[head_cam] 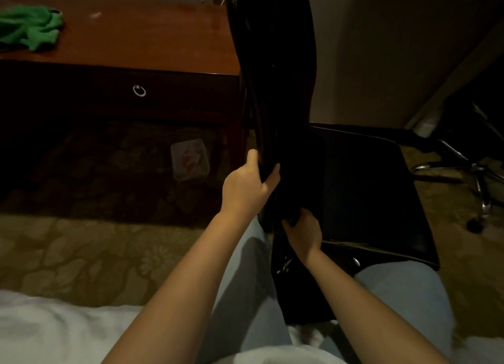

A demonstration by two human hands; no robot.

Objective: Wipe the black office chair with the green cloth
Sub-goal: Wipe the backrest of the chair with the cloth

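A: Chair first. Where?
B: Black office chair [362, 189], right in front of the seated person. Backrest stands upright, seat to its right, lower part between their knees.
A: Hands?
B: Both on it. Left hand [246, 185] is clamped on the backrest's near edge, thumb on one side and fingers curled round the other. Right hand [302, 234] is lower, fingers curled round the bottom of the backrest where it meets the seat.
A: Cloth?
B: Green cloth [30, 27] is bunched on the desk [152, 36], far left, well apart from both hands. Neither touches it.
A: Rest?
B: Ring pull [139, 90] on the desk drawer. Pale packet [190, 159] on the patterned carpet [68, 249] under the desk. Chrome wheeled base [463, 167] off right, can't tell if it's joined to this chair. White bed [41, 331] at the bottom, pale trousers [245, 295].
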